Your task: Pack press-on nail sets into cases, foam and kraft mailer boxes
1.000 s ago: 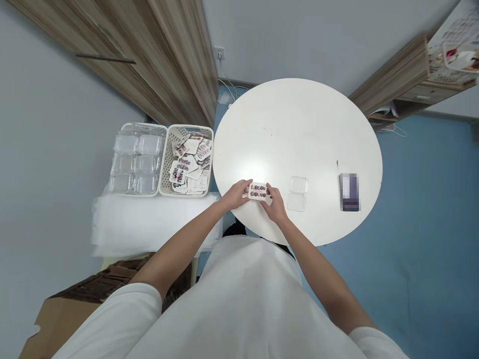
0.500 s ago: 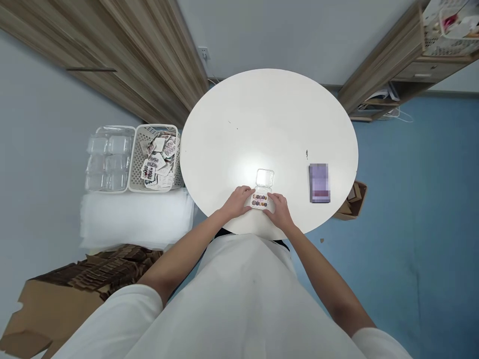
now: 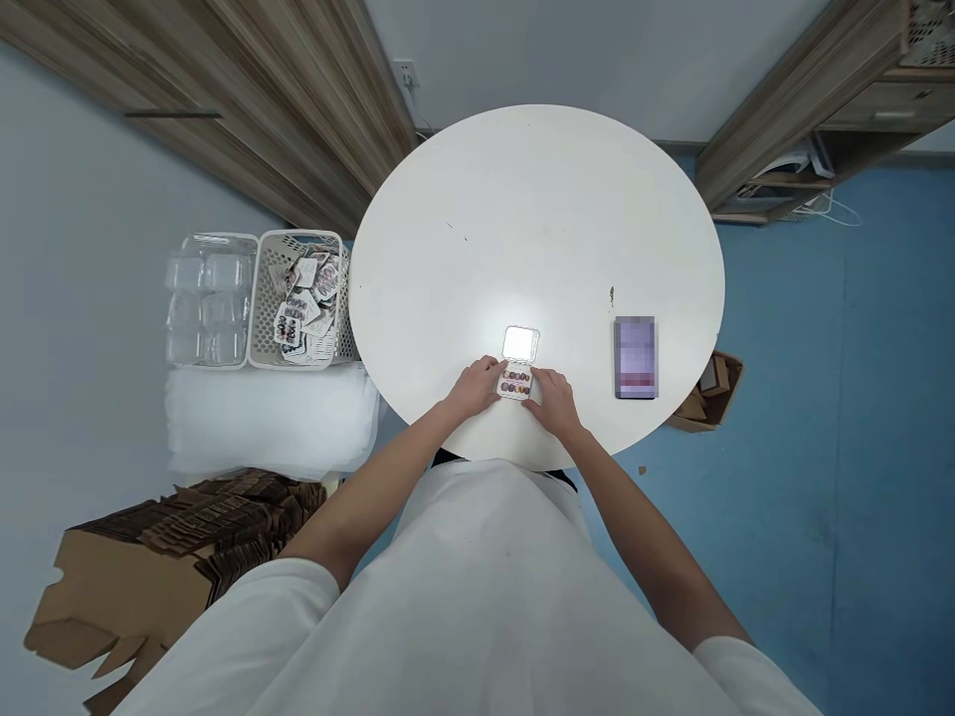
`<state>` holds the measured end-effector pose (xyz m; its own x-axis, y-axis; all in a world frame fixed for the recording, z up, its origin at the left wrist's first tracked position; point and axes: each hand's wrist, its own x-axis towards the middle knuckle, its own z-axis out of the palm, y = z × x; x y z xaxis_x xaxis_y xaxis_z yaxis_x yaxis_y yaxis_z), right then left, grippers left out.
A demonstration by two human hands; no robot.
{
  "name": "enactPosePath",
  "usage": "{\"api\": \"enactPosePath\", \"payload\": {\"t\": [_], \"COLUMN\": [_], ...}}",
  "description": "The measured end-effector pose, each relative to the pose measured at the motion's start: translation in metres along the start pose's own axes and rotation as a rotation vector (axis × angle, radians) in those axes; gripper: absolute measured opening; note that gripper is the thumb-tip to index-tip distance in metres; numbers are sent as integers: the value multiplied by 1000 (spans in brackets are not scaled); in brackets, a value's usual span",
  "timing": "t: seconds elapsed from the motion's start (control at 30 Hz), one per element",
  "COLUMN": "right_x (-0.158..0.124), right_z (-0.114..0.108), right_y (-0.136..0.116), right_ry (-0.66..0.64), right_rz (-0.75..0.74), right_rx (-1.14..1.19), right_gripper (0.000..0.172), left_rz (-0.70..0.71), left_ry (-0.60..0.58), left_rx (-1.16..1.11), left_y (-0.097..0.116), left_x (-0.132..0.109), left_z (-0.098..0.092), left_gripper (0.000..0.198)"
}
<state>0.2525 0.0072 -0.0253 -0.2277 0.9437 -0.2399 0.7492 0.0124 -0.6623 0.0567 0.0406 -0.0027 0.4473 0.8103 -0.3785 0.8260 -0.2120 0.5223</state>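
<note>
A small clear plastic box (image 3: 521, 344) lies on the white table near its front edge, with its hinged lid laid open away from me. In its lower half sits a white card of press-on nails (image 3: 514, 382), which carries two rows of coloured nails. My left hand (image 3: 477, 386) grips the box's left side, thumb at the near corner and fingers at the far one. At the right side, my right hand (image 3: 554, 400) holds the box in the same way. Fingertips hide parts of the card's edges.
A purple, pixelated flat item (image 3: 636, 358) lies on the table (image 3: 537, 199) at right. Left of the table stand a white basket (image 3: 258, 343) of nail cards, a basket of clear plastic trays (image 3: 205, 308), a white sheet stack (image 3: 273, 418) and folded cardboard (image 3: 134, 572). An open carton (image 3: 727, 393) is at right.
The card has moved closer to the open lid and now sits squarely in the lower half of the box. Both hands stay at its sides. The camera view has shifted slightly.
</note>
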Motion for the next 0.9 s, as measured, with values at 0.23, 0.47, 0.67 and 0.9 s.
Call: {"api": "enactPosePath", "payload": {"t": [0.23,0.47,0.67,0.9], "right_x": [4,2,-2,-9], "right_z": [0,1,3,0], "right_y": [1,4,1,-5], "right_ry": [-20,-19,-3,20], "right_rz": [5,0,29,94], "right_rx": [-69,-75,-67,138], "right_gripper": [60,61,60,64], "left_rz": [29,58,47,-50], "left_ry": [20,53,66,103], "left_rx": [-19,-24,-52,-209], "left_y": [-5,-7,-4,4], "left_x": [2,1,-2,-13], "left_z": [8,12,16,19], "left_gripper": [65,67,68,77]}}
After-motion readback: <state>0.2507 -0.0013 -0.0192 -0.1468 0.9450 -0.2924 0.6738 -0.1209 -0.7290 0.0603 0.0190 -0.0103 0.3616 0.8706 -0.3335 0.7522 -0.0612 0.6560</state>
